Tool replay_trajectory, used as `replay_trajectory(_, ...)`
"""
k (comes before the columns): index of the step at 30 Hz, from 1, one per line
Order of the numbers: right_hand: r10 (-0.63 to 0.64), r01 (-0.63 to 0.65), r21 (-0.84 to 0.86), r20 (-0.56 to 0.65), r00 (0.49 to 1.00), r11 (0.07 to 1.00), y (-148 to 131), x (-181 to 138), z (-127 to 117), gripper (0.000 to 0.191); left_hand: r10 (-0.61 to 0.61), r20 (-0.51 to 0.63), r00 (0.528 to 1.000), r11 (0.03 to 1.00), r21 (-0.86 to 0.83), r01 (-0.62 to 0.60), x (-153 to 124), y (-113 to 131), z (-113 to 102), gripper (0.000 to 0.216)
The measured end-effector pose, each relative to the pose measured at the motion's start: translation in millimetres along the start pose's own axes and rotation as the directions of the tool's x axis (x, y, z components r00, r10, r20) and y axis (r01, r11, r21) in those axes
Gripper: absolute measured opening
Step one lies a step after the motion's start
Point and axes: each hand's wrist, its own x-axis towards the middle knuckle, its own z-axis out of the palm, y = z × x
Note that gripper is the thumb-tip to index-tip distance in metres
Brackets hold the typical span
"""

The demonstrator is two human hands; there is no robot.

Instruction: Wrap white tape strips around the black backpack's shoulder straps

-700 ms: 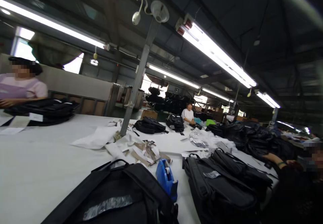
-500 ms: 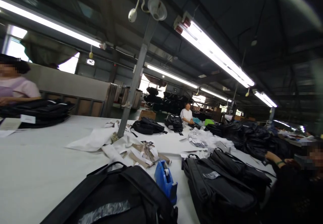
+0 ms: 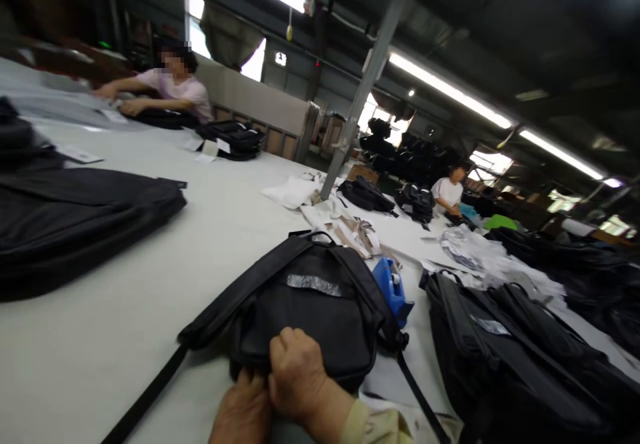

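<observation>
Both my hands, left hand [image 3: 240,414] and right hand [image 3: 296,374], are closed tight on the near edge of the black backpack [image 3: 307,317], and I think I must pull it closer next.

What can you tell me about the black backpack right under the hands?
The black backpack lies flat on the white table, made of what looks like smooth synthetic fabric. A strip of shiny silver tape crosses its upper panel. A carry handle arches at its far end, and a long strap trails off toward the near left. Both hands press its near edge: the left hand and the right hand, fist closed on the fabric. A blue tape dispenser sits beside it.
</observation>
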Motion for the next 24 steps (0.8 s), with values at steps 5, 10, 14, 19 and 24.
replay_trajectory(5,0.046,-0.045,0.090,-0.005,0.999,0.995,2,-9,-2,0.018,0.031,-0.151,0.988,0.994,0.111,-0.015,-10,14,-7,0.049)
replay_trajectory(10,0.048,-0.047,0.099,-0.012,0.999,0.994,0,-13,2,0.018,0.162,-0.313,0.936,0.972,0.215,-0.096,-31,14,15,0.053)
replay_trajectory(14,0.039,-0.038,0.093,-0.009,0.999,0.995,-1,-11,3,0.017,0.210,-0.209,0.955,0.975,0.121,-0.188,-22,17,12,0.055)
replay_trajectory(19,0.020,-0.022,0.075,0.036,0.999,0.997,-2,-6,-5,0.017,0.167,0.088,0.982,0.985,0.037,-0.170,-3,19,-22,0.042)
replay_trajectory(24,0.022,-0.028,0.130,0.048,0.999,0.991,8,-29,-23,0.037,0.261,0.131,0.957,0.961,0.061,-0.270,0,6,-25,0.037)
